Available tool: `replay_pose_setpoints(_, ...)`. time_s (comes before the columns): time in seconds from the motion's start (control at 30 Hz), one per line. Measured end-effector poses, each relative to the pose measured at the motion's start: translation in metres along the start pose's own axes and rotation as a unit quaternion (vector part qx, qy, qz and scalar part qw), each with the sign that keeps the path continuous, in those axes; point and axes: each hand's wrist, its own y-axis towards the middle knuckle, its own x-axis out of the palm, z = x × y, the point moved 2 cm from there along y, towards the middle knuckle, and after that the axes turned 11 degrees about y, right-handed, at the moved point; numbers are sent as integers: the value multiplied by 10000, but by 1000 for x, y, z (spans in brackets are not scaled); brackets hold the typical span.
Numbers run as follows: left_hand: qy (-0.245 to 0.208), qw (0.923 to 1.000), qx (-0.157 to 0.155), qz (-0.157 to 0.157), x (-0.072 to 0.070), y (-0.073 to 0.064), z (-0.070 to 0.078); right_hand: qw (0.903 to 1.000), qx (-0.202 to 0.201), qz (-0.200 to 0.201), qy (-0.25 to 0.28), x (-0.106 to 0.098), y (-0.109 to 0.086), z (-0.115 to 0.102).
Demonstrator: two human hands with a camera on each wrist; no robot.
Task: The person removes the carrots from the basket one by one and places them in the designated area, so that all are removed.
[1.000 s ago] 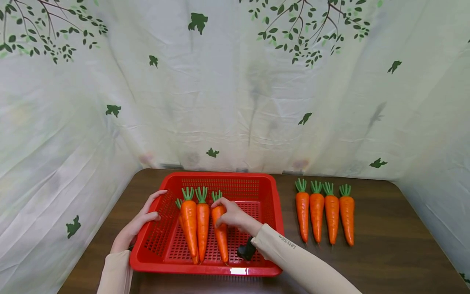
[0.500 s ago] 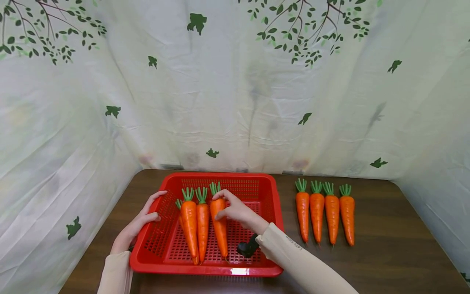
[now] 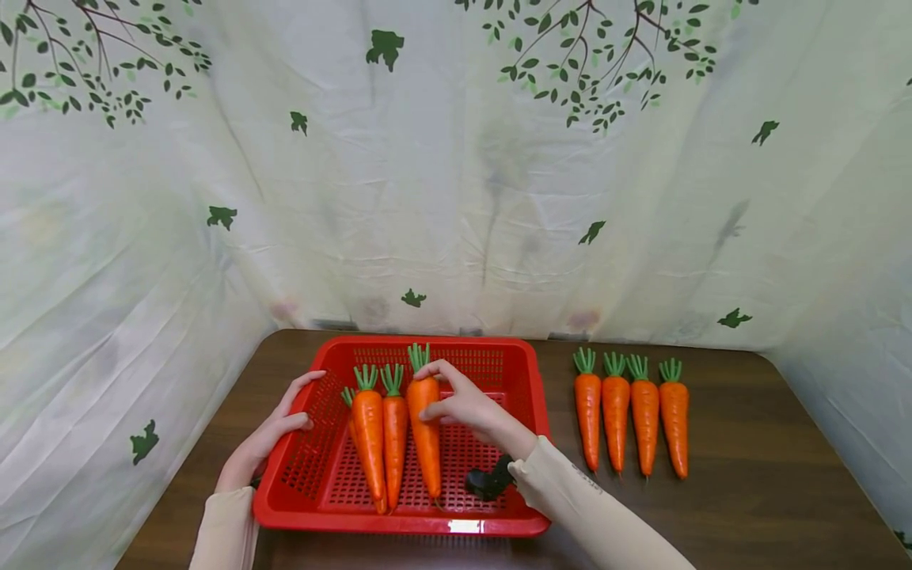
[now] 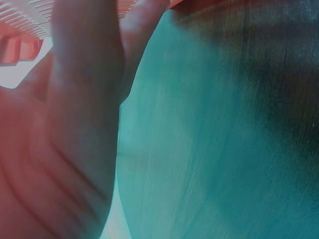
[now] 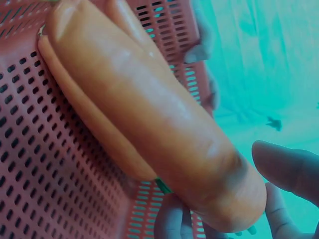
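A red plastic basket (image 3: 356,520) with perforated walls stands on the left half of the table. My left hand (image 3: 271,431) grips its left rim, thumb on the inner side. In the left wrist view the palm (image 4: 75,129) fills the left side, beside the basket's slotted wall. My right hand (image 3: 473,408) pinches a carrot (image 3: 427,451) near its thick upper end, the tip low over the basket floor. The right wrist view shows that carrot (image 5: 154,114) close up, thumb and fingers around its thick end. Just left of it several carrots (image 3: 368,435) lie in the basket, green tops away from me.
Right of the basket, several more carrots (image 3: 644,419) lie side by side in a row on the dark wooden table (image 3: 755,459). A pale leaf-printed curtain (image 3: 456,198) hangs behind and around it. A black wrist device (image 3: 488,483) hangs under the right wrist, over the basket.
The right hand has raised the carrot's leafy end, so its green top now reaches higher, near the basket's back wall. The left hand keeps its place on the rim.
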Motion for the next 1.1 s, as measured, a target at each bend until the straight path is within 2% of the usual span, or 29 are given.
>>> replay_pose_setpoints(0.23, 146, 9997, -115, 137, 0, -2, 0, 9997, -168, -94, 138, -9, -11, -14)
replay_pose_setpoints(0.57, 68, 10000, 5, 51, 0, 0, 0, 9991, -336, -127, 233, -23, -26, -30)
replay_pose_setpoints(1.1, 159, 9998, 3, 138, -1, 0, -3, 9969, -609, -315, 377, -41, -57, -43)
